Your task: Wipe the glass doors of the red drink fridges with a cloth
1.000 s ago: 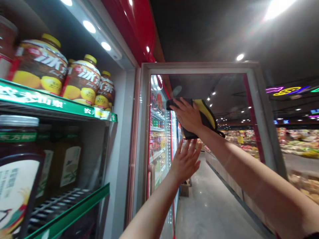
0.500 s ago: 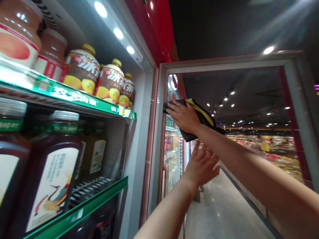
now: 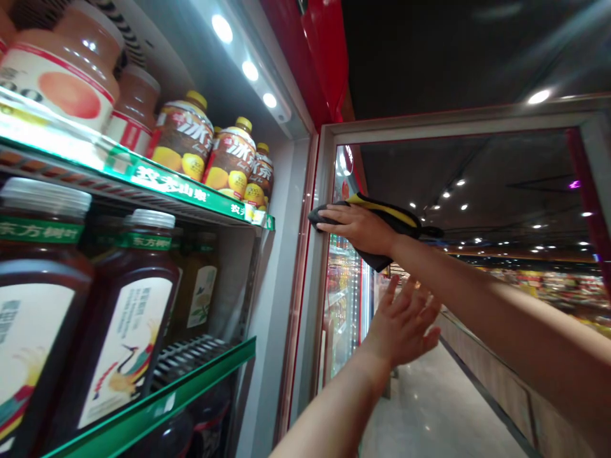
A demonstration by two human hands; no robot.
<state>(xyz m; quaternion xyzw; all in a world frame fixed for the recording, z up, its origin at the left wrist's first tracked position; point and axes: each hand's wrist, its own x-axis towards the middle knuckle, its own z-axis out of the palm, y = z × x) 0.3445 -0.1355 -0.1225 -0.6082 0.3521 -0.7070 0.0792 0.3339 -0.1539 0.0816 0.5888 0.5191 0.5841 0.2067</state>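
Observation:
My right hand (image 3: pixel 361 228) presses a black and yellow cloth (image 3: pixel 389 208) against the upper left of a glass door, its fingers stretched over the fabric. The cloth's left end laps over the grey door frame (image 3: pixel 311 299). Below it, my left hand (image 3: pixel 405 321) is empty, with fingers apart and pointing up toward the glass. My right forearm passes in front of its fingertips, so I cannot tell whether they touch the pane.
The door stands swung out from a lit fridge at left. Its shelves hold yellow-capped tea bottles (image 3: pixel 230 159), peach-labelled bottles (image 3: pixel 71 89) and dark bottles (image 3: pixel 128 318). A green shelf strip (image 3: pixel 172 401) juts near the door. Grey floor (image 3: pixel 429 407) shows through the glass.
My right hand and the cloth have slid left relative to the door, onto its frame. The fridge and door appear farther right as the view has shifted. My left hand stays below, fingers spread.

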